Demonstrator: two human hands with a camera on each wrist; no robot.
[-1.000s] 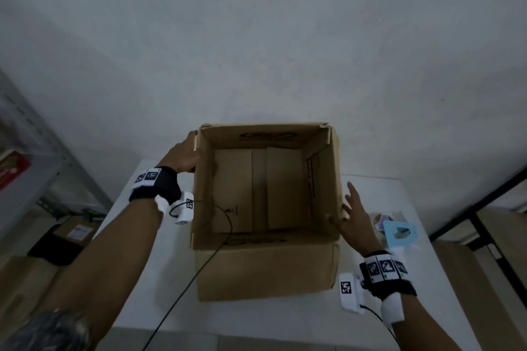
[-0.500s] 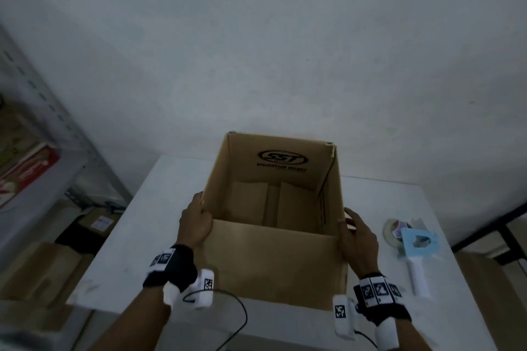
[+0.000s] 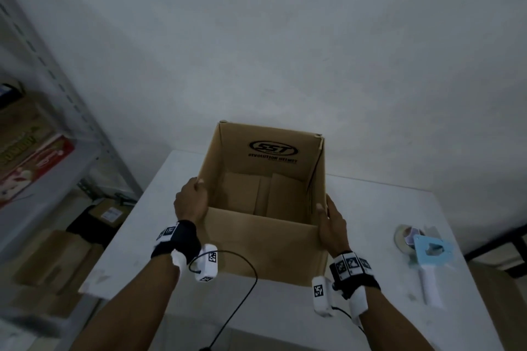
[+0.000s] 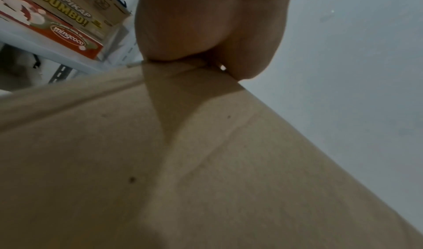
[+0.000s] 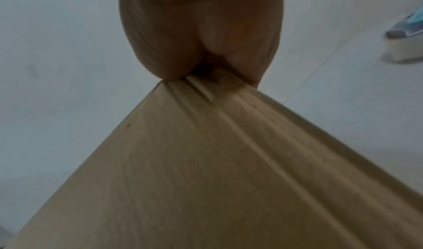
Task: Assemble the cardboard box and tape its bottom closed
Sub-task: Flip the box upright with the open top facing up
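Note:
The brown cardboard box [image 3: 265,245] stands upright on the white table [image 3: 379,208], open top toward me, its folded bottom flaps visible inside. My left hand [image 3: 190,202] grips the left wall near the front corner, fingers curled over the rim. My right hand [image 3: 330,225] holds the right wall near the front corner, thumb on the rim and fingers outside. In the left wrist view my palm [image 4: 206,26] presses the box edge [image 4: 183,68]. The right wrist view shows the right palm [image 5: 199,35] on the box corner [image 5: 206,82].
A blue and white tape dispenser [image 3: 427,259] lies on the table to the right of the box, also seen in the right wrist view as the dispenser [image 5: 407,41]. A metal shelf [image 3: 42,151] with printed cartons stands at left. Cardboard boxes [image 3: 48,259] sit on the floor below it.
The box went from lying tipped toward me to standing upright on the table. Both hands slid to its front corners and stay there; the last half second shows little movement.

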